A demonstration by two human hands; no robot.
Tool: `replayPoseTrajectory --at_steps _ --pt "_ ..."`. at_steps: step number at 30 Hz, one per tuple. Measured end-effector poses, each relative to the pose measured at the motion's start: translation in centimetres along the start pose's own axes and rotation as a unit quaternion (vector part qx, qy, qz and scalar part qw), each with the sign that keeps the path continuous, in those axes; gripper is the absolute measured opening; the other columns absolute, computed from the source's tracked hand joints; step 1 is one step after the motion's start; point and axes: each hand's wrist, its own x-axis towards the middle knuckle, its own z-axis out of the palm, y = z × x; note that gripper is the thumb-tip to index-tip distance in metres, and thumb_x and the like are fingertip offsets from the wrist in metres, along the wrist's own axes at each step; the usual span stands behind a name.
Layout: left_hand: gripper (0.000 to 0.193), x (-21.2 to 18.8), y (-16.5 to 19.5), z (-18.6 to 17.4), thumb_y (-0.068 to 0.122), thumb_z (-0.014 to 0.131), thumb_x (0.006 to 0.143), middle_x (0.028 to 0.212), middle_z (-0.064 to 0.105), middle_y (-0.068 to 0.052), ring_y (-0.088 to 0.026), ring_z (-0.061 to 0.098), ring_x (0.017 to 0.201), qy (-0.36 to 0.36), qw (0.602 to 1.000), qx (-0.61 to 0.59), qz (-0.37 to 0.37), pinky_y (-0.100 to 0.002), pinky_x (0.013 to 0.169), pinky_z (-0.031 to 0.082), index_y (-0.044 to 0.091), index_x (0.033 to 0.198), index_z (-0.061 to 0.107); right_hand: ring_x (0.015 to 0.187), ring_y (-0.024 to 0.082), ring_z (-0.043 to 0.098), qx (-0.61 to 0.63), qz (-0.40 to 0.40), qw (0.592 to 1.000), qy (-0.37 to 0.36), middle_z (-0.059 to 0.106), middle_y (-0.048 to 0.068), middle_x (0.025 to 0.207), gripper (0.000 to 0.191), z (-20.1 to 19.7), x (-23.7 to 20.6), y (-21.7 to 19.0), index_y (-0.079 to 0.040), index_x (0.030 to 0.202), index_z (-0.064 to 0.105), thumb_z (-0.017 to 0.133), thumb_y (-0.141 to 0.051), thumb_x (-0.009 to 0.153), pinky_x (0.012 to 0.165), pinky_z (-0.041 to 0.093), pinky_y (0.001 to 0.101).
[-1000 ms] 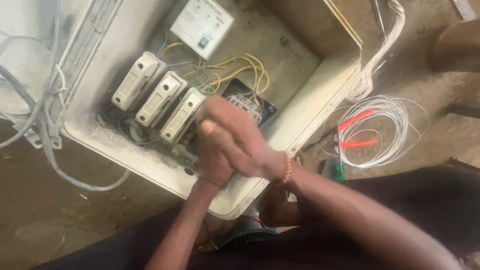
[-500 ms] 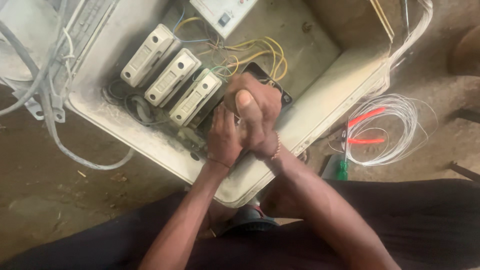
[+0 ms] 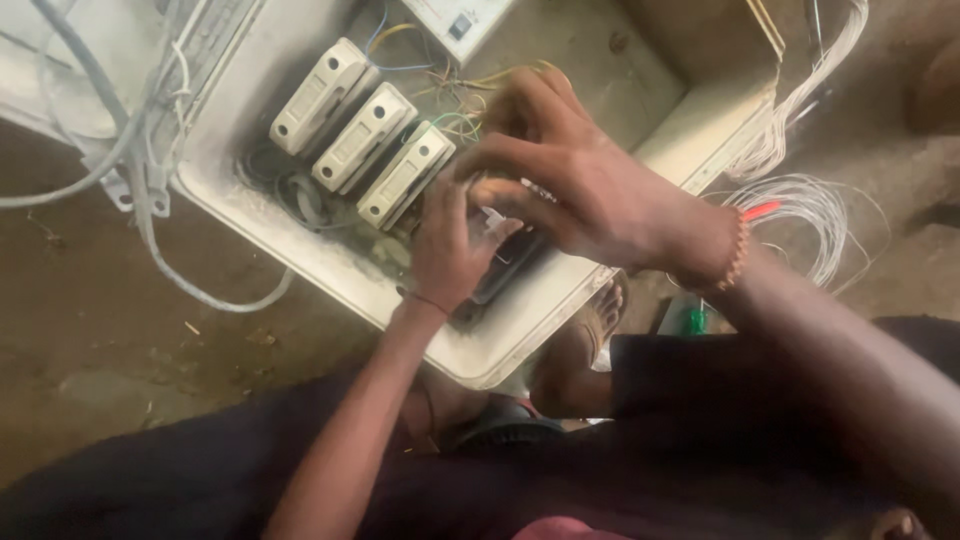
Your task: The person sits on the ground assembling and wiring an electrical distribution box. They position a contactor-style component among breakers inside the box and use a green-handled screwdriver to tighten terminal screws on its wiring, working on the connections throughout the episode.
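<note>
Left hand (image 3: pixel 450 250) reaching up into the box, fingers curled around a small pale part (image 3: pixel 492 222) just above a black block (image 3: pixel 510 265) — closed on it, as far as can be told, though blur hides the exact pinch. Right hand (image 3: pixel 580 190) arched over from the right, fingertips bent down onto the same spot; gripping or merely pressing, cannot tell. Beaded bracelet (image 3: pixel 738 250) on that wrist.

Pale part probably light and rigid, a brittle plastic piece: best held by its edges, not by any thin wire leading into it. Black block likely fixed in place, not to be lifted.

Around both hands, an open white enclosure (image 3: pixel 330 275), lying on dusty ground. Inside: three cream fuse carriers (image 3: pixel 365 135) side by side on a slant, a tangle of yellow, green and blue wires (image 3: pixel 455 100) behind them, a white meter-like unit (image 3: pixel 460 20) at the top edge. Grey cables (image 3: pixel 150 200) trailing out at the left corner. Off to the right, outside the box — a loose coil of thin white wire (image 3: pixel 810 215) and a green-handled tool (image 3: pixel 696 320).
</note>
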Motion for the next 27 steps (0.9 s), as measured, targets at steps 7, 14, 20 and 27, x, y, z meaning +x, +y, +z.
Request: replayPoseTrajectory --at_steps 7,14,20,27 --pt "0.034 3.6 1.1 -3.5 0.014 0.067 0.098 0.124 0.068 -0.022 -0.041 0.066 0.113 -0.068 0.991 -0.105 0.049 -0.046 0.095 0.055 0.001 0.129 0.062 0.118 0.024 0.065 0.02 0.05 0.999 -0.008 0.072 0.011 0.12 0.043 -2.3 -0.1 -3.5 -0.008 0.134 0.064 0.063 0.003 0.093 0.102 0.053 0.0407" --pt "0.018 6.0 0.8 -3.5 0.005 0.07 0.089 0.097 0.072 -0.02 -0.038 0.072 0.089 -0.062 0.993 -0.103 0.012 -0.043 0.074 0.055 0.0 0.106 0.07 0.126 0.032 0.059 -0.063 -0.059 0.996 -0.004 0.066 0.015 0.132 0.043 -4.4 0.4 -3.7 -0.005 0.131 0.064 0.067 -0.007 0.087 0.105 0.048 0.0492" --pt "0.03 6.1 1.6 -3.5 0.015 0.08 0.082 0.099 0.071 -0.017 -0.036 0.071 0.091 -0.052 0.991 -0.109 0.052 -0.043 0.075 0.055 0.001 0.107 0.07 0.108 0.027 0.065 -0.018 0.073 0.997 -0.017 0.063 0.014 0.116 0.033 -4.1 -0.8 -3.5 -0.004 0.124 0.066 0.071 -0.013 0.092 0.087 0.061 0.0398" --pt "0.028 6.7 1.7 -4.0 0.012 0.07 0.09 0.109 0.07 -0.019 -0.038 0.07 0.099 -0.123 0.985 -0.106 0.059 -0.043 0.08 0.056 0.001 0.115 0.066 0.119 0.029 0.062 -0.038 -0.024 0.999 -0.027 0.067 0.011 0.127 0.029 -4.5 -1.0 -2.9 -0.003 0.111 0.071 0.066 -0.002 0.083 0.105 0.053 0.0434"
